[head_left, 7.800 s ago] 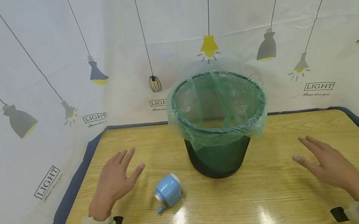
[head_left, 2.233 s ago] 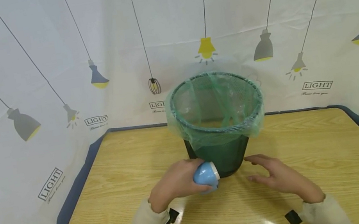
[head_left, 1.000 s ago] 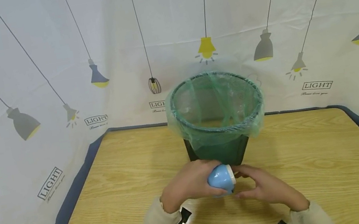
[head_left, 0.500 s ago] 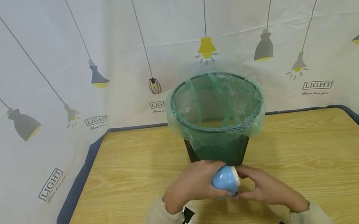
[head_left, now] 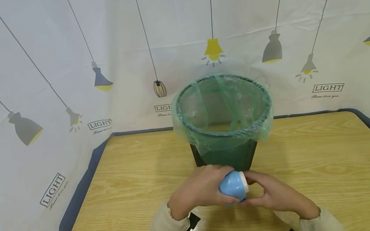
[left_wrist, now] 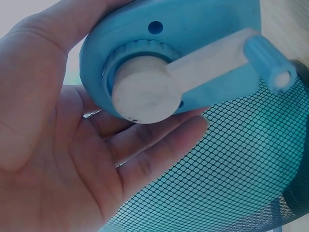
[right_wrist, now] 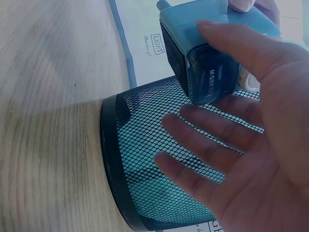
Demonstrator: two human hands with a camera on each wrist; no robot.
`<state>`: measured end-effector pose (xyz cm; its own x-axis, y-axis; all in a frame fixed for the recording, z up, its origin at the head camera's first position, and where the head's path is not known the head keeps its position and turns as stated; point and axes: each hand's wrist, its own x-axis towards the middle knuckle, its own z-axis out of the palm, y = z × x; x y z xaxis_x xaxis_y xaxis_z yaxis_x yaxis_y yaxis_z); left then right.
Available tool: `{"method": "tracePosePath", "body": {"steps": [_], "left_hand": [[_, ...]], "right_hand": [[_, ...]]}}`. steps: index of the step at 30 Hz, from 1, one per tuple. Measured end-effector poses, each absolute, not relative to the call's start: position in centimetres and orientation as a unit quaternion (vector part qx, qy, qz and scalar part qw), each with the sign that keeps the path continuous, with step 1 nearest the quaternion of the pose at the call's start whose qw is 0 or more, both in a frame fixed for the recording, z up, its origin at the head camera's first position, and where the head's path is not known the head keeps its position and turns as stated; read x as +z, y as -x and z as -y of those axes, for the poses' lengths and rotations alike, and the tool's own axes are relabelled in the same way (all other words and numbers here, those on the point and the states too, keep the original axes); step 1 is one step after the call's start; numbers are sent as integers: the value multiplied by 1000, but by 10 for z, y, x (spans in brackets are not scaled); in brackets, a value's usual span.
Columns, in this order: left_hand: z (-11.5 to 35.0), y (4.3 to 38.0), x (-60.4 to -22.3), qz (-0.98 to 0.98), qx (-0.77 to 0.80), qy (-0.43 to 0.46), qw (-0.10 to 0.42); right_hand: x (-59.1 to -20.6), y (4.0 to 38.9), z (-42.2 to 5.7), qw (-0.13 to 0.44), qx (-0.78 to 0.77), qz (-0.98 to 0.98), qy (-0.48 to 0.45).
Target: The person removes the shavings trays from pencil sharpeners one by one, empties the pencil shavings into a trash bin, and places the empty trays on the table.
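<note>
A blue pencil sharpener [head_left: 231, 186] with a cream front is held above the table, just in front of the waste bin [head_left: 228, 157]. My left hand [head_left: 202, 188] grips its body between thumb and fingers; in the left wrist view, the white crank [left_wrist: 203, 63] with its blue knob [left_wrist: 270, 63] faces that palm. At the cream end, my right hand [head_left: 275, 194] pinches the sharpener with thumb and forefinger. The right wrist view shows the right thumb on the blue casing beside a dark see-through shavings drawer [right_wrist: 212, 77], the other fingers extended below.
The dark mesh bin carries a green bag [head_left: 192, 134] folded over its rim. It stands on a wooden table [head_left: 135, 168], near the back edge. A pale cloth [head_left: 119, 28] printed with lamps hangs behind and on both sides.
The left hand picked the sharpener up from the table and carried it right. The right hand came in from the right and took hold of it. Over the last half second, little moved.
</note>
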<state>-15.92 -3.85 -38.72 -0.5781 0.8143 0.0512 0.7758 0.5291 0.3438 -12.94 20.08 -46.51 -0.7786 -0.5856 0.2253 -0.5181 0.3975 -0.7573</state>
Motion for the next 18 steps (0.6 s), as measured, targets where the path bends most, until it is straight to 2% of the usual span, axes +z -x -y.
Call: {"method": "tracePosePath", "body": {"steps": [18], "left_hand": [[39,159,-384,-869,155,-463,82]], "right_hand": [[-464,128,-201,31,-438,-833,336]]}}
